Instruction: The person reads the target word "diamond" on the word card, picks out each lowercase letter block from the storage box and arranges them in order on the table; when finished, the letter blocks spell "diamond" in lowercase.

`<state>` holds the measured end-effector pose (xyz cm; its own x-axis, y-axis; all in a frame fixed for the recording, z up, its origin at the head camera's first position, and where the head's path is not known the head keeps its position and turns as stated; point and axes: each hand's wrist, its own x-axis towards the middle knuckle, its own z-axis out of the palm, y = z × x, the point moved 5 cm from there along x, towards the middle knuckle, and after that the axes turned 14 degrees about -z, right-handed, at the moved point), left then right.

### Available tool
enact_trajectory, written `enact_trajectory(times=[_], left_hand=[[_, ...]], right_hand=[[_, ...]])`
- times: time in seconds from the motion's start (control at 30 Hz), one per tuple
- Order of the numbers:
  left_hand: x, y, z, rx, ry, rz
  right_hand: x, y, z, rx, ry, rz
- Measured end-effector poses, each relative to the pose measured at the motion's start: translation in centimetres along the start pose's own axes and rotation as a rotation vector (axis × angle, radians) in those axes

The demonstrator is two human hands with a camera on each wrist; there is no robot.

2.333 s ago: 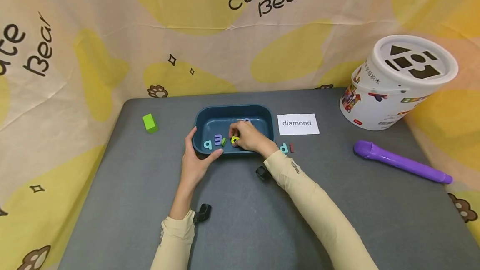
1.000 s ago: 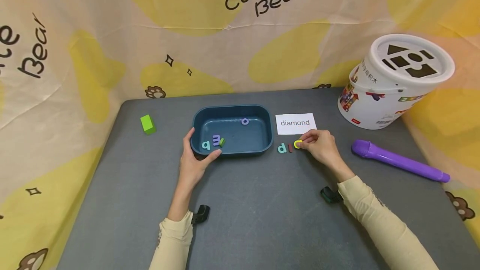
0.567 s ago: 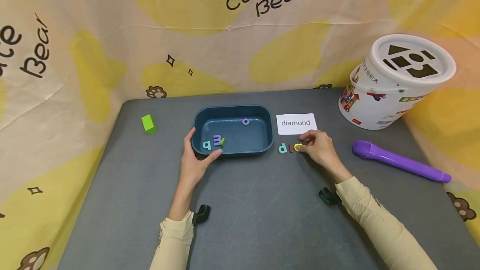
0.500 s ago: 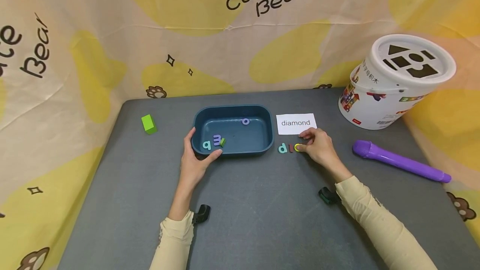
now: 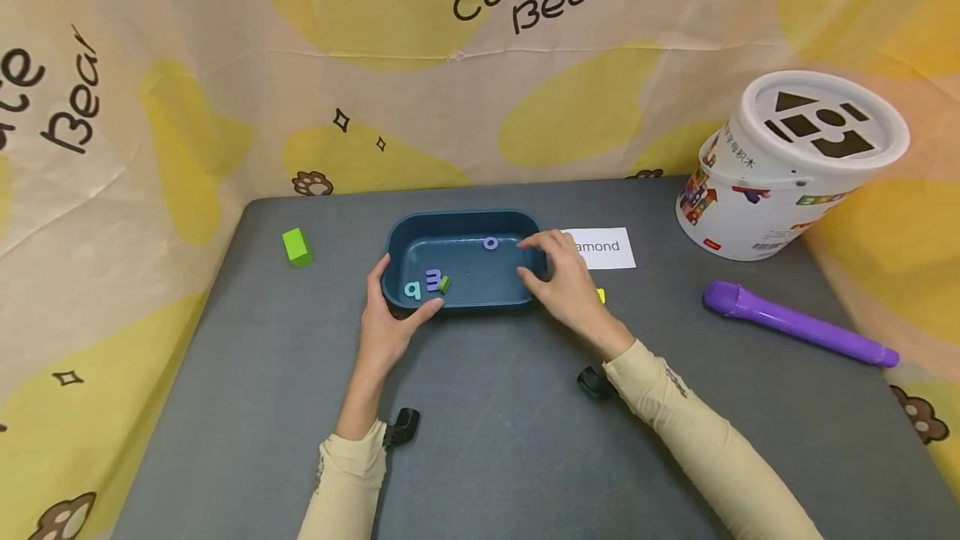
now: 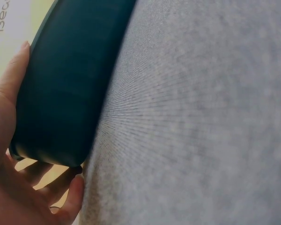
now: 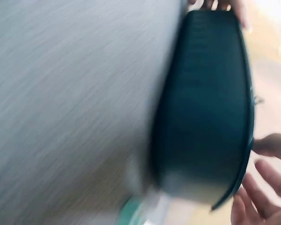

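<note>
A dark teal tray (image 5: 472,303) lies on the grey table. My left hand (image 5: 384,327) grips its near left corner, thumb along the front rim and fingers at the end wall. Over the tray's right end is my right hand (image 5: 566,290), thumb and fingers spread apart with nothing between them. Inside the tray are a teal letter q (image 5: 412,291), a purple letter m (image 5: 432,280), a small green piece (image 5: 445,284) and, farther back, a purple letter o (image 5: 491,243). A yellow letter (image 5: 601,295) peeks out past my right hand, which hides the letters left of it.
The "diamond" word card (image 5: 607,248) lies right of the tray, partly covered by my right hand. A white block bucket (image 5: 787,182) stands at the back right, with a purple toy microphone (image 5: 802,325) before it. A green block (image 5: 297,247) sits at far left.
My right hand took the yellow letter out of the tray, set it beside the red letter, let go, and came back left to the tray. The left hand kept its grip.
</note>
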<state>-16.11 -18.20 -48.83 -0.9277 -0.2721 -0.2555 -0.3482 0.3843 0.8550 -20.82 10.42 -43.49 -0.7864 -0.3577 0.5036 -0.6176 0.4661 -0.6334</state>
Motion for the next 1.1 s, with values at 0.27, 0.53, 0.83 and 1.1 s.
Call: enact_trajectory(times=[0.27,0.53,0.83,1.1], left_hand=[[0.2,-0.2,0.1,0.003,-0.006,0.000],[0.2,-0.3,0.0,-0.014,-0.008,-0.001],[0.2,-0.2,0.0,-0.016,-0.006,0.010],[0.2,-0.1,-0.1,-0.023,-0.002,0.008]], right_hand=[[2.6,-2.4,5.5,0.046,-0.281,0.016],[4.8,-2.4,9.9,0.104,-0.511,0.056],[6.2,-1.7,12.6,0.074,-0.580,0.092],[6.5,-1.5,12.9,0.031,-0.548,0.062]])
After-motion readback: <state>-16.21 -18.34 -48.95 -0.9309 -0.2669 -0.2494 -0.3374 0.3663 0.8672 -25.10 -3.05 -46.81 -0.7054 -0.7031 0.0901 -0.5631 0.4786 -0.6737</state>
